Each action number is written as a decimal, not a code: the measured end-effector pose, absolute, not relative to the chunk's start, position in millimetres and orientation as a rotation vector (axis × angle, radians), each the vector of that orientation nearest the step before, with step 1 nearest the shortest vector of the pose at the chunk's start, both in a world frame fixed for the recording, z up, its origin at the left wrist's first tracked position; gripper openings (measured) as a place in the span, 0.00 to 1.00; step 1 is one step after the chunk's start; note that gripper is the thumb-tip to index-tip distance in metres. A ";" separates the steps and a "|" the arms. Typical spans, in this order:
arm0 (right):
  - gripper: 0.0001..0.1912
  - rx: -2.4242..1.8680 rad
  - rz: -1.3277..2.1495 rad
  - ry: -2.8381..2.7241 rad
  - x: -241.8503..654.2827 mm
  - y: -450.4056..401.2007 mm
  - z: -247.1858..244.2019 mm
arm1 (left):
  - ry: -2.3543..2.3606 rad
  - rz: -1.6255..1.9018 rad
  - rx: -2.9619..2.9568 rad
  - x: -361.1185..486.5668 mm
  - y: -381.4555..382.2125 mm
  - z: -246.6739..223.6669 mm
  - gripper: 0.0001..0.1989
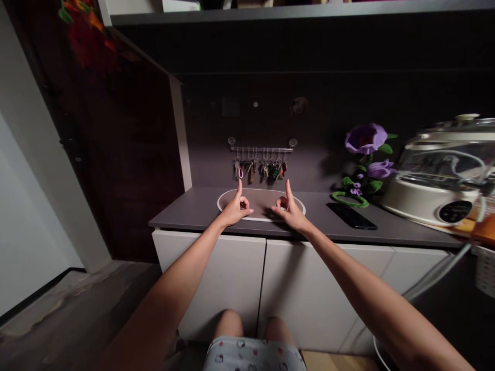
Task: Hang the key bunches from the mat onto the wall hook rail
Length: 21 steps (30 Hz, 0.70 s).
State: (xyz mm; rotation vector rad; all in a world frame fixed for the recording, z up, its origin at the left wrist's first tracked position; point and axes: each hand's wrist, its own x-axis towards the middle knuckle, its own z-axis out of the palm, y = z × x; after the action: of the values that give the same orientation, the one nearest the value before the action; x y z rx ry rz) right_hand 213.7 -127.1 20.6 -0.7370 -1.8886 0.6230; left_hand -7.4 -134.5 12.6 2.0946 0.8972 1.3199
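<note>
My left hand (235, 207) and my right hand (291, 208) hover over an oval grey mat (259, 197) with a pale rim on the dark countertop. Each has its index finger pointing up and its thumb stretched inward, the other fingers curled. Nothing shows in either hand, and a gap separates the two thumbs. Just behind my fingertips, several bunches of keys (266, 169) hang from a clear rail (263, 150) on the wall.
To the right lie a black phone (351, 216), purple crafted flowers (365, 139) with a green ring, and a cream appliance (433, 180) with a clear cover. A shelf (294, 14) overhangs the counter. A dark door (127, 154) is at left, white cabinet doors (220, 273) below.
</note>
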 end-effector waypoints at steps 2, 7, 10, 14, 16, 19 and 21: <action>0.50 -0.743 0.606 -1.890 213.3 -128.5 19.8 | 0.883 1.317 2.083 -7.4 -134.1 11.0 0.50; 0.47 -0.789 0.594 -1.880 216.3 -119.7 24.1 | 0.882 1.314 1.970 -10.0 -125.5 11.3 0.51; 0.42 -0.881 0.592 -1.816 224.0 -101.9 34.2 | 1.015 1.340 1.844 -16.2 -108.0 17.8 0.49; 0.37 -1.073 0.607 -1.671 238.0 -63.1 56.9 | 1.289 1.480 1.646 -29.6 -69.4 37.0 0.44; 0.40 -1.139 0.661 -1.582 244.3 -39.8 68.9 | 1.338 1.557 1.559 -36.3 -46.1 48.6 0.43; 0.44 -1.178 0.721 -1.436 250.6 -5.7 83.2 | 1.314 1.641 1.437 -41.9 -10.0 64.5 0.42; 0.42 -1.166 0.757 -1.353 251.9 13.9 89.3 | 1.257 1.684 1.350 -42.0 12.9 72.8 0.40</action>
State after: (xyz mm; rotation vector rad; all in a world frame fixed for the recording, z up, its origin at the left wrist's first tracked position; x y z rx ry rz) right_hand 251.9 13.9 89.3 -1.1662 -1.3525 0.7569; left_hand -42.0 12.9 72.8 1.3503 1.2568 1.6842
